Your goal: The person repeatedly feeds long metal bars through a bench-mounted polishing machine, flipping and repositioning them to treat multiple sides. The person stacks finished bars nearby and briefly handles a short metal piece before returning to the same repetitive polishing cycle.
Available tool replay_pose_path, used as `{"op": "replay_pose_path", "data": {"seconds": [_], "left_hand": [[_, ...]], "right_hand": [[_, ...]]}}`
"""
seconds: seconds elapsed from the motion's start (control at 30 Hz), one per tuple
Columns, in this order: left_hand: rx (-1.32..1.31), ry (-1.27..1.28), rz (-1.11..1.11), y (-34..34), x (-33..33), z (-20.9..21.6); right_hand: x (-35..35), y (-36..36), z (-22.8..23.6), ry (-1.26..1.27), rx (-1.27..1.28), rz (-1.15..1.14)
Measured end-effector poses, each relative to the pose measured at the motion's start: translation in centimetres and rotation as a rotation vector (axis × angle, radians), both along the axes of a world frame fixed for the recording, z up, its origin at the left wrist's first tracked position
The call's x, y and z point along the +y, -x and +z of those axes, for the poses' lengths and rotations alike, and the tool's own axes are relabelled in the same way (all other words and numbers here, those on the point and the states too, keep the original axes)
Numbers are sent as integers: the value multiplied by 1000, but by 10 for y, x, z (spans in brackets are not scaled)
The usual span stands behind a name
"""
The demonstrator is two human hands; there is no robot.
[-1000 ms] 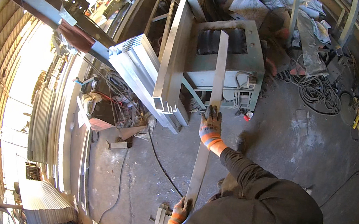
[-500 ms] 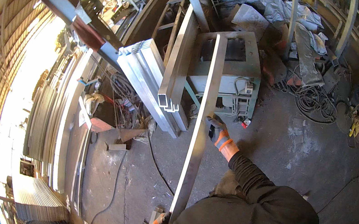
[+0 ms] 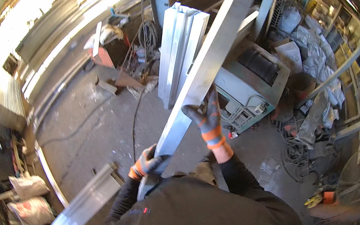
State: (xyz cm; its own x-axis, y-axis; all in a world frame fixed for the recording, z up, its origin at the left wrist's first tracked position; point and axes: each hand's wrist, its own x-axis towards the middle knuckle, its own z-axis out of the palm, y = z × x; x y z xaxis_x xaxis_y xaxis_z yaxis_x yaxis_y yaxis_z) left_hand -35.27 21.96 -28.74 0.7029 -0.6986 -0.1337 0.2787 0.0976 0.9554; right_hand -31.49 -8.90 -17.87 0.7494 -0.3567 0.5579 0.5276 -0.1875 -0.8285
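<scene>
A long silvery metal bar (image 3: 201, 76) slants from in front of my body up past the upper edge of the view. Near its lower end my left hand (image 3: 147, 164), in a grey and orange work glove, is wrapped round it. Farther up, my right hand (image 3: 209, 120), gloved alike, grips its right side, with the thumb across the near face and the fingers stretched along the edge. Part of the right fingers is hidden behind the bar. Just beyond the bar stands a bundle of silvery metal profiles (image 3: 172, 56).
A green-grey machine (image 3: 263, 89) stands beyond my right hand. Grooved metal profiles (image 3: 89, 199) lie at the lower left, near white sacks (image 3: 33, 209). Coiled cable (image 3: 295, 158) lies at the right. A dark cable (image 3: 135, 127) crosses the floor.
The view has turned, shifting the surroundings. The bar has come nearer and leans more to the right at its far end. My left hand has come higher into view, still on the bar.
</scene>
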Motion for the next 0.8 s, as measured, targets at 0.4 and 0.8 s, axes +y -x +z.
{"op": "replay_pose_path", "data": {"seconds": [0.4, 0.8], "left_hand": [[279, -168, 29, 38, 58, -15], [-6, -4, -16, 46, 57, 43]], "right_hand": [[26, 16, 32, -345, 198, 323], [52, 32, 63, -308, 201, 290]]}}
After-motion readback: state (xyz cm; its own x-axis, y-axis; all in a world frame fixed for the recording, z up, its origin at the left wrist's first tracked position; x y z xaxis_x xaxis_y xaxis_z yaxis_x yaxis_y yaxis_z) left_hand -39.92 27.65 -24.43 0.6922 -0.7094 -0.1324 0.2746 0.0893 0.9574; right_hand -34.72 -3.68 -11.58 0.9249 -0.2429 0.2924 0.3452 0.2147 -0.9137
